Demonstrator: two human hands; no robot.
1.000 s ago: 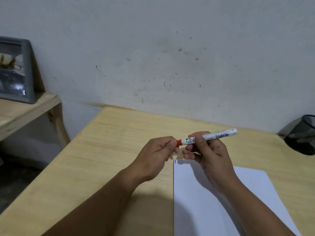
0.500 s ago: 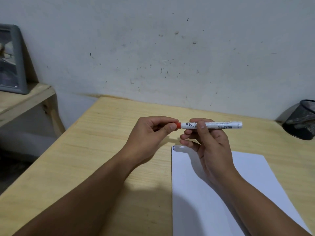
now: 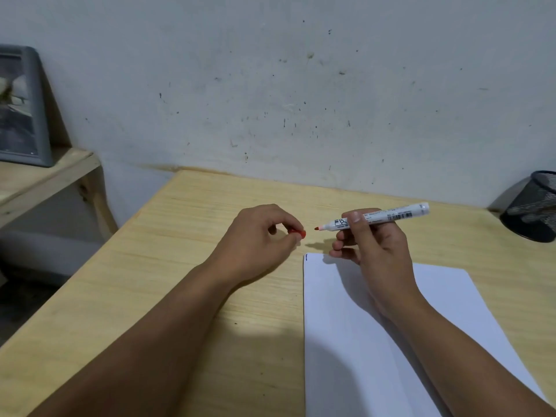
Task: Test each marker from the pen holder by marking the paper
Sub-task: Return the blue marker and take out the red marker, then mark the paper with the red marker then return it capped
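Observation:
My right hand (image 3: 373,248) grips a white marker (image 3: 391,217) held level above the far left corner of the paper, its bare red tip pointing left. My left hand (image 3: 258,239) pinches the marker's red cap (image 3: 298,233) between thumb and fingers, a short gap left of the tip. The white paper (image 3: 361,341) lies flat on the wooden table under my right forearm, with a small dark mark at its top left corner. A black mesh pen holder (image 3: 535,206) stands at the table's far right edge, partly cut off by the frame.
The light wooden table (image 3: 180,281) butts against a speckled white wall. To the left, across a gap, a wooden shelf (image 3: 36,182) carries a grey framed picture (image 3: 21,109).
My left hand has pulled the red cap off the marker and moved left with it. The red tip is now bare, and my right hand has shifted slightly right.

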